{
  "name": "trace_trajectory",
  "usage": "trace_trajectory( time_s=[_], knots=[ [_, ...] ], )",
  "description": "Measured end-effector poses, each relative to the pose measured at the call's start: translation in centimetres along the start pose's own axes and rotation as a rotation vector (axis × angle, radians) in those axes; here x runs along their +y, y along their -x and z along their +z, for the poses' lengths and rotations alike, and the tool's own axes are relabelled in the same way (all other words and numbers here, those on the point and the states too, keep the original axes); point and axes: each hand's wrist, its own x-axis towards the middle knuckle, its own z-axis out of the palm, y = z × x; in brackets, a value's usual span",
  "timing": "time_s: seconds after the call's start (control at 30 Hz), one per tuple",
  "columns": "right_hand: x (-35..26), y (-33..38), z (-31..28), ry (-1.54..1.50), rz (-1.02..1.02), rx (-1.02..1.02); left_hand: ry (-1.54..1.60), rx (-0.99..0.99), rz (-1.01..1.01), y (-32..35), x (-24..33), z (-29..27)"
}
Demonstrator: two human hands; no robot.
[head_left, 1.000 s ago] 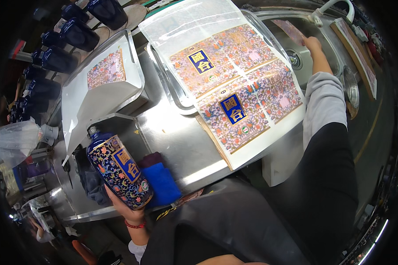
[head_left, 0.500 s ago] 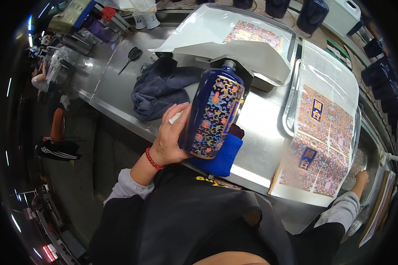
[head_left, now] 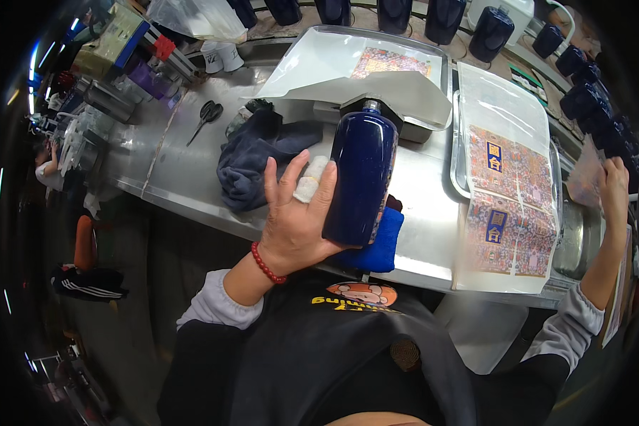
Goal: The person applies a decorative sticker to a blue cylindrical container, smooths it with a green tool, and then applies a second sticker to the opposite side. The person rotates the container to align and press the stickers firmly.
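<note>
A dark blue glossy bottle (head_left: 362, 177) leans, neck away from me, against a dark holder (head_left: 412, 128). Its plain side faces me, and a strip of coloured pattern shows along its right edge. Against the bottle's lower left side is my left hand (head_left: 295, 227), fingers spread, the index finger and thumb at the glass. One of its fingers wears a white wrapping (head_left: 312, 181). Far to the right, my right hand (head_left: 615, 188) is raised, its fingers pinched on a translucent patterned decal sheet (head_left: 586, 174).
A folded blue cloth (head_left: 383, 245) lies under the bottle, a grey towel (head_left: 252, 167) to its left. Black scissors (head_left: 206, 119) lie farther left. Printed decal sheets (head_left: 511, 213) cover a tray at right; another tray (head_left: 326, 42) stands behind. Several blue bottles (head_left: 490, 34) line the back.
The bottle has turned, so its patterned side now faces right. My left fingers have spread apart. My right hand has risen from the water tray, bringing up the decal sheet.
</note>
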Motion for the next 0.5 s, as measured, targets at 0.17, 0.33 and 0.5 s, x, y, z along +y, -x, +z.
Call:
trace_trajectory(
  time_s=[0.17, 0.33, 0.5],
  knots=[
    [-14.2, -2.5, -11.0, -0.268, -0.238, 0.115, -0.057, 0.069, 0.095, -0.7, 0.2, -0.3],
    [-25.5, -2.2, -19.2, -0.533, -0.465, 0.15, -0.127, 0.02, 0.162, -0.6, -0.1, -0.5],
    [-31.5, -1.2, -22.9, -0.556, -0.693, 0.289, 0.172, -0.189, 0.168, -1.5, -1.7, -3.5]
  ],
)
